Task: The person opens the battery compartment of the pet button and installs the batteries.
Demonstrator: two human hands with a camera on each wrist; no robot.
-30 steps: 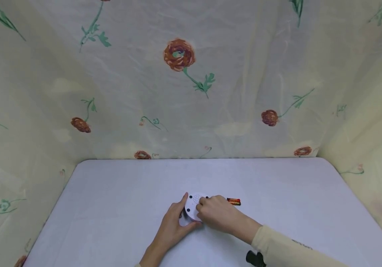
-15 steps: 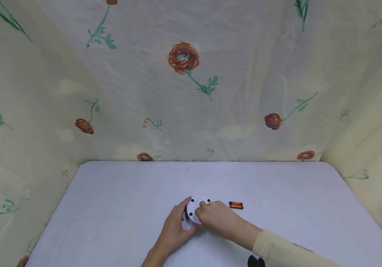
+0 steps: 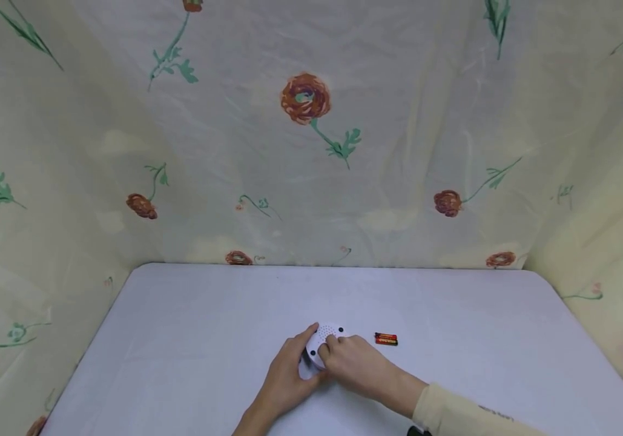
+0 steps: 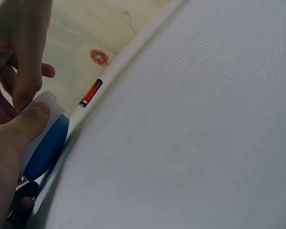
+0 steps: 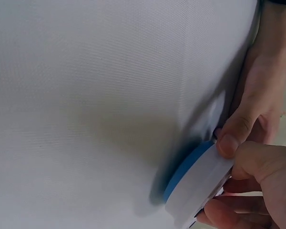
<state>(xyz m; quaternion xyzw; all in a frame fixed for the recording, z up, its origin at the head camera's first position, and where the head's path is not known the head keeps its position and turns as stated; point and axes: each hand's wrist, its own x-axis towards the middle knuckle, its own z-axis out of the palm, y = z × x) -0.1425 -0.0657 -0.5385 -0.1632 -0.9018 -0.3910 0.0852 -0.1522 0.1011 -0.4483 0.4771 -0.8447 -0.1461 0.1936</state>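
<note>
A round white device (image 3: 324, 333) with a blue side (image 4: 48, 149), speaker holes and black feet faces upward near the table's front middle. My left hand (image 3: 286, 374) grips it by the rim, its thumb (image 4: 35, 117) on the white edge. My right hand (image 3: 359, 366) has its fingers curled against the perforated face. In the right wrist view, right fingertips (image 5: 219, 212) meet that face beside the left thumb (image 5: 229, 143). What lies under those fingertips is hidden. Two red-and-black batteries (image 3: 386, 339) lie side by side to the right of the device.
A white-covered table (image 3: 207, 315) spreads around the hands. Flower-printed cloth (image 3: 387, 121) hangs behind and along both sides of it. A black object (image 3: 416, 431) sits below the right sleeve (image 3: 464, 412) at the lower edge.
Table and cloth shift slightly down and right in the head view as the camera moves. Both hands stay on the device, the right fingers moving only slightly over its face.
</note>
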